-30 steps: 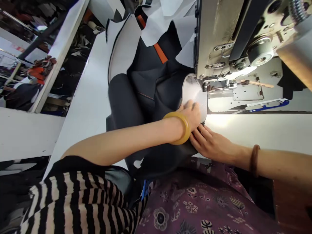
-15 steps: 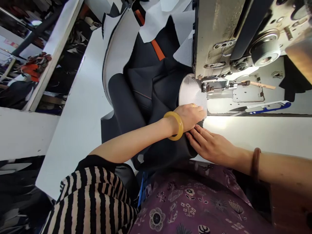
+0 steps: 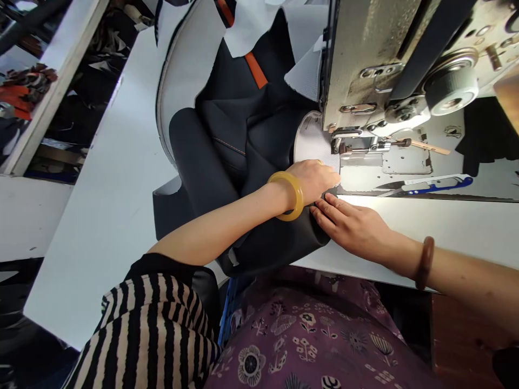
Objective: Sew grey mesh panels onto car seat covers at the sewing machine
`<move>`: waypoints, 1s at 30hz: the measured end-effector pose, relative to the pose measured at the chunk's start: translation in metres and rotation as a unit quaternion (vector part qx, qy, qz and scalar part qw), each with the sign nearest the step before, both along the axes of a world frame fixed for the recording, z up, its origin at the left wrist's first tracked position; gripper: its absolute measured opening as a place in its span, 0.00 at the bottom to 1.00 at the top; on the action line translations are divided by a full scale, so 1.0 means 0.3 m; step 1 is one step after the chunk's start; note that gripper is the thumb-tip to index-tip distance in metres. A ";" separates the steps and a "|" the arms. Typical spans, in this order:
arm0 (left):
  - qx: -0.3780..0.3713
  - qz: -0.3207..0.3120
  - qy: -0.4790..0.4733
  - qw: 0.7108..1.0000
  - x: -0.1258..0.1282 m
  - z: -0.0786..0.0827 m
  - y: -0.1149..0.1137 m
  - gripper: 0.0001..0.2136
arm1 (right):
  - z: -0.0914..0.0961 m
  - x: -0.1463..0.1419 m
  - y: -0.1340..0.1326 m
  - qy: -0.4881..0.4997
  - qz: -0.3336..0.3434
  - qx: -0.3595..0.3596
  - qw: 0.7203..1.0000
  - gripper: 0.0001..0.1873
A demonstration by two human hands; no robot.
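A black leather-like cover (image 3: 279, 243) with pale backing lies bunched on the table, one end under the sewing machine's presser foot (image 3: 337, 145). My left hand (image 3: 312, 181), with a yellow bangle (image 3: 299, 197) at the wrist, is closed on the cover's edge just in front of the foot. Its fingertips bend down at the white-backed piece (image 3: 312, 138). Beside it, my right hand (image 3: 354, 222) lies with fingers stretched flat on the black material, near the left knuckles; its thumb is hidden. A brown bangle (image 3: 425, 263) is on the right wrist.
The sewing machine head (image 3: 365, 59) stands over the work at upper right. Thread snips (image 3: 430, 185) with a blue handle lie on the machine bed, near a black scrap (image 3: 486, 129). White panels (image 3: 194, 70) spread behind the cover. Scraps fill a shelf (image 3: 81, 102) at left.
The whole view has shifted a little, so the table and machine sit differently in it. Both hands stay at the cover, and the bunched material has moved slightly with them towards the machine.
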State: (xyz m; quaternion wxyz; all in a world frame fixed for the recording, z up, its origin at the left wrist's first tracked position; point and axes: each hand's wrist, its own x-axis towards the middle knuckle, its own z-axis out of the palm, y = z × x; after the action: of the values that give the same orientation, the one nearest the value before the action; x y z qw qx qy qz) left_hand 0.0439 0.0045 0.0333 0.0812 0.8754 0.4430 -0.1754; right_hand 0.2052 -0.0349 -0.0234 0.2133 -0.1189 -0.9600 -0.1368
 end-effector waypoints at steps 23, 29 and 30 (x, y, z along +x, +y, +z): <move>0.004 0.066 0.054 0.996 0.025 0.049 0.058 0.15 | -0.040 0.005 0.137 0.001 -0.063 -0.006 0.998 0.16; 0.053 0.080 0.047 0.994 0.006 0.027 0.040 0.15 | -0.041 0.015 0.081 0.030 -0.011 0.055 0.998 0.14; 0.059 0.082 0.050 0.994 0.005 0.024 0.040 0.15 | -0.042 0.013 0.076 0.029 -0.011 0.057 0.998 0.14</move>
State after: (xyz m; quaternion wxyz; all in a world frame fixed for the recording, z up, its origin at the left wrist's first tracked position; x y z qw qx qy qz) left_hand 0.0454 0.0164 0.0406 0.0215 0.8298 0.5260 -0.1852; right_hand 0.2092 -0.0122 -0.0360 0.2456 -0.1213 -0.9427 -0.1905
